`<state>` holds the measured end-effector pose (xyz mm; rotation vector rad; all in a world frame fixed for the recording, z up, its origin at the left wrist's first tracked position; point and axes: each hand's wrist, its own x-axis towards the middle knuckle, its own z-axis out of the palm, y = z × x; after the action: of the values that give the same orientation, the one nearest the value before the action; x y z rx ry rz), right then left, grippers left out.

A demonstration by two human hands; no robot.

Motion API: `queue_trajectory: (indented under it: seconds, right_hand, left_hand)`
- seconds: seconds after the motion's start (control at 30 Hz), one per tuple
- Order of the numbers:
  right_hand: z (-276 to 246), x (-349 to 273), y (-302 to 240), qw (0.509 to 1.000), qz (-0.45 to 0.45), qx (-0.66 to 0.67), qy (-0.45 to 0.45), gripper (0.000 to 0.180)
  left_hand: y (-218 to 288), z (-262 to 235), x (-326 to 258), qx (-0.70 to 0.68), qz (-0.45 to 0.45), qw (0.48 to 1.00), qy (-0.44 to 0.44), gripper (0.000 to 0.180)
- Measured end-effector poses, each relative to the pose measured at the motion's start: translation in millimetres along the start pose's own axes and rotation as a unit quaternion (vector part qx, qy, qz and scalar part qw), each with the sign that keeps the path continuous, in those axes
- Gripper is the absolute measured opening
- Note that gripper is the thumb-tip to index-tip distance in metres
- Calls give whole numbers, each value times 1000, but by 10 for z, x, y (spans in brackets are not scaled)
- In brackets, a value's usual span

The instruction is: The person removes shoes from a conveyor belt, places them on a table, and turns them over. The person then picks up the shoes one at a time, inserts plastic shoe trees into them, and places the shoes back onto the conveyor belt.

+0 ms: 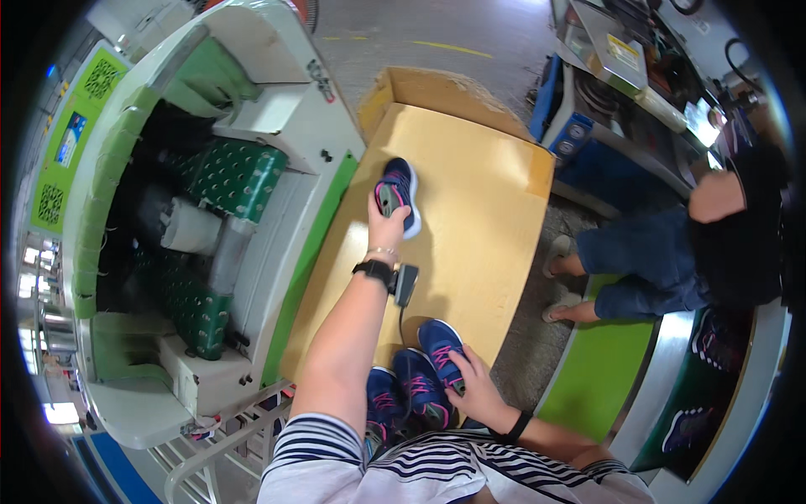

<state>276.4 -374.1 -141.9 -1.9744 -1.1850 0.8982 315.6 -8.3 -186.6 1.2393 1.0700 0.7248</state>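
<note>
My left hand (pixel 387 227) reaches far over the wooden tabletop (pixel 470 202), its fingers closed around the heel end of a navy sneaker (pixel 399 178) with pink trim and a white sole. Close to my body, my right hand (pixel 484 395) grips another navy sneaker (pixel 439 340) with pink laces; some of its fingers are hidden by the shoe. Two more sneakers of the same kind, one in the middle (pixel 418 378) and one to its left (pixel 384 391), are bunched beside it at the near edge. A small black device (pixel 405 284) with a cable is strapped to my left wrist.
Left of the table stands a white and green machine (pixel 285 126) with perforated green pads (pixel 243 172). A cardboard edge (pixel 453 84) borders the table's far side. On the right are a person (pixel 672 244) and a conveyor (pixel 684 378) carrying shoes; equipment (pixel 579 126) stands behind.
</note>
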Motion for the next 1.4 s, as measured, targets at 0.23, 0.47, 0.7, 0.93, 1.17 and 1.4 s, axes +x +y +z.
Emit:
queue_trajectory:
  seconds: [0.23, 0.47, 0.7, 0.93, 1.17, 1.4]
  right_hand:
    - [-228, 632, -347, 964, 54, 261, 26, 76]
    - [-284, 2593, -2296, 918, -321, 223, 65, 69]
    - [510, 3788, -3291, 941, -323, -20, 103, 76]
    - [728, 2073, -1168, 942, -324, -35, -84, 69]
    - [389, -85, -357, 964, -201, -74, -155, 77]
    - [667, -199, -146, 984, -155, -55, -68, 87]
  left_hand:
    - [895, -1544, -1647, -346, -42, 936, -40, 61]
    - [1809, -2304, -2283, -158, 218, 912, 310, 73]
    - [1415, -3088, -1562, 253, 106, 854, 442, 99]
    - [526, -2707, -2801, 267, 127, 955, 27, 77]
    - [-513, -2003, -3558, 441, 168, 882, 6, 43]
    - [-612, -2019, -3546, 422, 182, 888, 3, 30]
